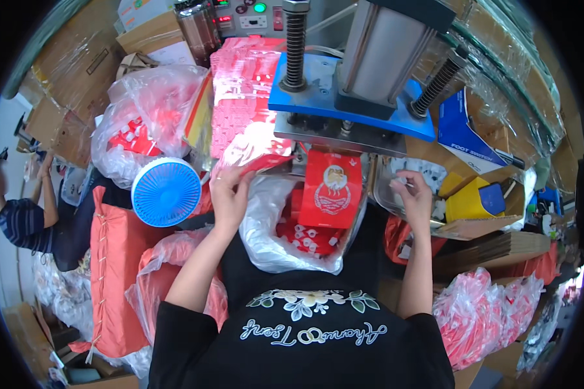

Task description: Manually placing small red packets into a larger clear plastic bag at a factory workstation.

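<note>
My left hand (230, 198) has its thumb and fingers closed on the near edge of a shiny red packet (261, 161), at the front of a stack of red packets left of the press. Over a clear plastic tub (387, 193), my right hand (414, 196) pinches a small white piece (406, 184), partly hidden by the fingers. Between my hands, a flat red printed packet (331, 188) hangs down from under the blue press plate (318, 81). Below it, a bag-lined bin (259, 223) holds red packets with small white parts (308, 238).
A blue round fan (167, 192) stands left of my left forearm. Behind it lies a clear bag of red pieces (143, 123). An open carton (483, 223) with a yellow box (464, 196) sits at the right. Another person (29, 220) is at the far left.
</note>
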Demonstrator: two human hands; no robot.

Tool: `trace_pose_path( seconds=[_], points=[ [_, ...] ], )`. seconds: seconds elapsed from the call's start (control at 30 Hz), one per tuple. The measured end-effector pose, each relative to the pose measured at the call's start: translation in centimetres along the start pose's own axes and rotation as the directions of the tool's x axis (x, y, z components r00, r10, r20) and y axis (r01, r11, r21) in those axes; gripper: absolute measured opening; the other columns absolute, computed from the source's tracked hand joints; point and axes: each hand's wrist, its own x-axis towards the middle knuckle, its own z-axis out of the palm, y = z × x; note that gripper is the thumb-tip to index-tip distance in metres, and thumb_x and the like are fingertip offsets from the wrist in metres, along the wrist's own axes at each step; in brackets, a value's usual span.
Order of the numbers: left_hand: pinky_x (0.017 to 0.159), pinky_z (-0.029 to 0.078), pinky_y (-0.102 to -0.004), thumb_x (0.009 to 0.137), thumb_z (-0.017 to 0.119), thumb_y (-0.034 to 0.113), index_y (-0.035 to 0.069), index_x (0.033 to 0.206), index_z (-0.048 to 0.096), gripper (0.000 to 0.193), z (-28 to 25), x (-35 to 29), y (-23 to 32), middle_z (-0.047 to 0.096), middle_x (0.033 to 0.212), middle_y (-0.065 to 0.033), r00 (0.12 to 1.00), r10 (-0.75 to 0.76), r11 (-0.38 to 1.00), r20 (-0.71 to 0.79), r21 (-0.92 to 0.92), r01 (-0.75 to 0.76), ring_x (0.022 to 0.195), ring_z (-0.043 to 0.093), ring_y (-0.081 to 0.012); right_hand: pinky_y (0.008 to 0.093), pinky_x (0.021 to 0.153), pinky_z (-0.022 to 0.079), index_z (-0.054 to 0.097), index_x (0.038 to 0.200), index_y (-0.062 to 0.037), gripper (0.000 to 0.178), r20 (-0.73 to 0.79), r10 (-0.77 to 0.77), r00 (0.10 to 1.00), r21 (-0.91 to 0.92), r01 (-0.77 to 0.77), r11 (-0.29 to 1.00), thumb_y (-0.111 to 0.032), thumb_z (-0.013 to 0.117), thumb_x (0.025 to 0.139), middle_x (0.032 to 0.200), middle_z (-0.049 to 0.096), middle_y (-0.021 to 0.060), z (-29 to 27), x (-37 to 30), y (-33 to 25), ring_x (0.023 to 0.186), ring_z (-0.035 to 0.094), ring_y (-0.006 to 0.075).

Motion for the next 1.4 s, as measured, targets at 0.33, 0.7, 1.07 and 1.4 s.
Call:
trace_pose_path(
  seconds=[0.33, 0.7, 1.07, 1.4],
  points=[
    [0.073, 0.050, -0.0266, 0.084, 0.069, 0.001, -0.005, 0.095, 0.071, 0.012, 3.0, -6.1, 5.3, 0.070, 0.089, -0.0081, 0.854, -0.142, 0.715, 0.501, -0.544, 0.439, 0.081, 0.064, -0.0119, 0.0284, 0.073, 0.048, 0.067, 0.090, 0.0006, 0.021, 0.352, -0.253, 0.901, -0.081, 0.298, 0.951, -0.010, 0.079, 0.077, 0.086, 0.066, 0.0071, 8.0, -3.7, -9.7, 0.078, 0.060, 0.0154],
    [0.061, 0.051, -0.0242, 0.091, 0.069, 0.021, -0.008, 0.098, 0.070, 0.030, 6.3, -2.6, 7.0, 0.071, 0.082, -0.0088, 0.720, -0.368, 0.548, 0.589, -0.488, 0.679, 0.070, 0.065, -0.0102, 0.0359, 0.087, 0.051, 0.056, 0.131, -0.0056, 0.055, 0.181, -0.179, 0.967, -0.077, 0.195, 0.978, -0.025, 0.076, 0.084, 0.116, 0.066, 0.0161, 5.8, -1.8, -6.2, 0.103, 0.065, 0.0268],
    [0.066, 0.059, -0.0302, 0.090, 0.070, 0.015, -0.010, 0.106, 0.064, 0.031, 7.9, 1.7, 7.7, 0.071, 0.094, -0.0181, 0.572, -0.492, 0.127, 0.657, -0.596, 0.793, 0.076, 0.071, -0.0203, 0.0402, 0.072, 0.051, 0.067, 0.107, -0.0067, 0.024, -0.049, -0.134, 0.990, -0.675, 0.066, 0.735, -0.022, 0.067, 0.088, 0.095, 0.068, 0.0148, -1.7, -1.2, 0.8, 0.079, 0.066, 0.0320],
    [0.116, 0.020, -0.0523, 0.082, 0.073, 0.034, 0.015, 0.135, 0.055, 0.060, 2.2, 0.0, -2.0, 0.040, 0.151, -0.0104, 0.988, 0.062, 0.935, 0.145, 0.339, -0.108, 0.142, 0.033, -0.0293, 0.0444, 0.080, 0.048, 0.065, 0.104, -0.0078, 0.018, 0.146, -0.107, 0.983, -0.582, 0.173, 0.794, -0.015, 0.065, 0.087, 0.099, 0.061, 0.0153, 1.3, -1.0, -0.8, 0.095, 0.059, 0.0373]
  ],
)
